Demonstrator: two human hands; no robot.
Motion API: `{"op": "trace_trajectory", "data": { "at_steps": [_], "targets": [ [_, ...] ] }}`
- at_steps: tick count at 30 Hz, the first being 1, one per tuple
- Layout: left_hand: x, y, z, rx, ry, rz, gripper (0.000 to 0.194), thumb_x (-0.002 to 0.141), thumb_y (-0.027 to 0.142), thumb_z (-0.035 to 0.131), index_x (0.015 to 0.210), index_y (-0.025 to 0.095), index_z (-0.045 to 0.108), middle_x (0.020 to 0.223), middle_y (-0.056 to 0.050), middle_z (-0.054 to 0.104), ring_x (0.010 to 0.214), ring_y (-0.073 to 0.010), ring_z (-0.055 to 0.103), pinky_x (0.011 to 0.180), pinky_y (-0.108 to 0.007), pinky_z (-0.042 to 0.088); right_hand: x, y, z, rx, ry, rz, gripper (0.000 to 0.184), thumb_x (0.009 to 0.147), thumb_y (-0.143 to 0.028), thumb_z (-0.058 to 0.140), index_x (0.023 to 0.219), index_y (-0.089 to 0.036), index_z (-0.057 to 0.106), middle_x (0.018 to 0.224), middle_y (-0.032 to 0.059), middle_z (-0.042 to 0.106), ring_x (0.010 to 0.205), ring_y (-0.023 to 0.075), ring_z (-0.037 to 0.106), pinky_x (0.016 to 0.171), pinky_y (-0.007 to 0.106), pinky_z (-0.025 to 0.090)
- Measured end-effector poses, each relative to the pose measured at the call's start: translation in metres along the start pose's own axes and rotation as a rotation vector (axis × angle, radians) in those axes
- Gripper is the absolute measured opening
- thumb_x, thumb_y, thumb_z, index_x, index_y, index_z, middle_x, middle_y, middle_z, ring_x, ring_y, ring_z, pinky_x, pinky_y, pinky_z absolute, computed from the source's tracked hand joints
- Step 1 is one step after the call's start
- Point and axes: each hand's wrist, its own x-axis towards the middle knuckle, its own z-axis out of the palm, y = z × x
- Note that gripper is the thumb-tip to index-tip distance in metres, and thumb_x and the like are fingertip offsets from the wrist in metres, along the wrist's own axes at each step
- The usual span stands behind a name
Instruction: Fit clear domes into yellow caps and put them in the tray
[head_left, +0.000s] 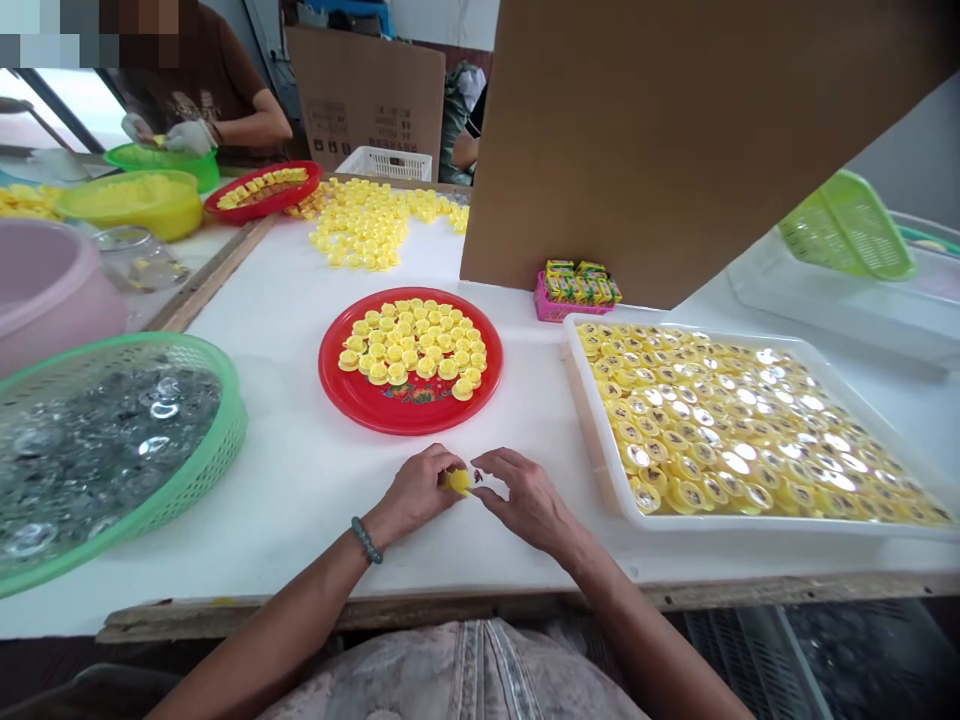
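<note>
Works at the white worktop point(277, 350), beside the filled tray point(750, 524), nearer than the red plate point(345, 395). With left hand point(416, 490), clamps yellow piece point(458, 481), apparently facing right; cannot tell its long axis. Curves right hand point(536, 500) around dark-marked bit point(478, 476), contact unclear. Seems at 2-handed handling, calling for steady fingertips.

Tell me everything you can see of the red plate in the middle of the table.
The red plate is round, shiny and plastic-looking, with a raised rim and a colourful printed pattern showing near its front. It lies flat on the white tabletop, just beyond the two hands, neither touching it. Many small yellow cup-like pieces cover most of its middle.
</note>
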Motion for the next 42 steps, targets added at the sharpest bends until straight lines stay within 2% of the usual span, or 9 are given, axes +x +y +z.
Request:
{"op": "trace_trajectory", "data": {
  "at_steps": [4, 8, 12, 19, 25, 31, 36, 39, 42],
  "targets": [
    [0.001, -0.014, 0.003, -0.125, 0.028, 0.007, 0.016, 0.069, 0.021, 0.067, 0.084, 0.018, 0.062, 0.081, -0.002, 0.057, 0.065, -0.0134, 0.052, 0.058, -0.024, 0.042, 0.012, -0.006, -0.002, -0.095, -0.13, -0.058, 0.026, 0.08, -0.011, 0.057, 0.104, -0.019, 0.061, 0.096, 0.0055, 0.064, 0.087, 0.0159, 0.06, 0.077, 0.027, 0.047],
    [0.002, -0.022, 0.003, -0.229, 0.046, 0.017, 0.016, 0.069, 0.023, 0.069, 0.081, 0.017, 0.062, 0.078, -0.001, 0.056, 0.064, -0.0125, 0.052, 0.058, -0.023, 0.043, 0.021, -0.009, -0.001, -0.16, -0.205, -0.085, 0.022, 0.081, -0.011, 0.055, 0.1, -0.018, 0.063, 0.09, 0.0059, 0.065, 0.084, 0.0157, 0.06, 0.076, 0.026, 0.046],
    [0.002, -0.024, 0.004, -0.268, 0.048, 0.014, 0.015, 0.07, 0.025, 0.069, 0.08, 0.017, 0.063, 0.078, -0.001, 0.056, 0.064, -0.0125, 0.053, 0.058, -0.023, 0.044, 0.021, -0.011, -0.003, -0.149, -0.203, -0.07, 0.022, 0.081, -0.011, 0.055, 0.099, -0.018, 0.064, 0.089, 0.0052, 0.065, 0.083, 0.0152, 0.061, 0.074, 0.025, 0.046],
    [0.004, -0.02, 0.002, -0.208, 0.03, 0.002, 0.012, 0.071, 0.023, 0.067, 0.082, 0.018, 0.064, 0.08, -0.002, 0.058, 0.067, -0.0136, 0.054, 0.06, -0.024, 0.044, 0.017, -0.01, -0.001, -0.165, -0.182, -0.012, 0.015, 0.08, -0.01, 0.057, 0.091, -0.017, 0.064, 0.088, 0.005, 0.065, 0.079, 0.0144, 0.06, 0.07, 0.023, 0.045],
    [0.005, -0.02, 0.003, -0.174, 0.035, 0.02, 0.008, 0.07, 0.021, 0.066, 0.077, 0.018, 0.065, 0.079, -0.002, 0.059, 0.064, -0.0128, 0.053, 0.058, -0.023, 0.043, 0.02, -0.001, 0.009, -0.244, -0.209, -0.084, 0.02, 0.081, -0.007, 0.054, 0.095, -0.019, 0.063, 0.087, 0.004, 0.064, 0.081, 0.0147, 0.06, 0.072, 0.023, 0.044],
    [0.006, -0.018, 0.002, -0.168, 0.022, -0.013, 0.01, 0.07, 0.019, 0.065, 0.079, 0.019, 0.068, 0.081, -0.003, 0.062, 0.067, -0.0141, 0.055, 0.061, -0.024, 0.045, 0.018, 0.002, 0.013, -0.339, -0.217, -0.158, 0.026, 0.079, -0.002, 0.05, 0.094, -0.02, 0.063, 0.082, 0.0039, 0.064, 0.077, 0.0157, 0.057, 0.067, 0.024, 0.042],
    [0.007, -0.018, 0.0, -0.218, 0.036, -0.059, 0.01, 0.066, 0.02, 0.067, 0.076, 0.018, 0.067, 0.078, -0.002, 0.064, 0.065, -0.0144, 0.056, 0.061, -0.024, 0.045, 0.029, -0.006, 0.011, -0.395, -0.291, -0.172, 0.027, 0.075, 0.002, 0.047, 0.083, -0.017, 0.064, 0.077, 0.0047, 0.064, 0.073, 0.0165, 0.057, 0.063, 0.025, 0.04],
    [0.006, -0.013, -0.006, -0.354, -0.016, -0.114, 0.02, 0.065, 0.024, 0.068, 0.084, 0.018, 0.065, 0.079, -0.003, 0.066, 0.071, -0.0175, 0.06, 0.066, -0.027, 0.049, 0.035, -0.014, 0.006, -0.408, -0.332, -0.131, 0.023, 0.076, 0.0, 0.048, 0.071, -0.016, 0.063, 0.073, 0.0052, 0.064, 0.071, 0.0159, 0.059, 0.062, 0.024, 0.041],
    [0.005, -0.011, -0.01, -0.623, -0.143, -0.216, 0.038, 0.066, 0.032, 0.069, 0.101, 0.019, 0.061, 0.095, -0.007, 0.068, 0.089, -0.0233, 0.063, 0.079, -0.033, 0.05, 0.035, -0.019, 0.001, -0.42, -0.359, -0.135, 0.016, 0.077, -0.006, 0.053, 0.07, -0.016, 0.064, 0.073, 0.0044, 0.067, 0.073, 0.0156, 0.061, 0.061, 0.023, 0.042]
  ]
}}
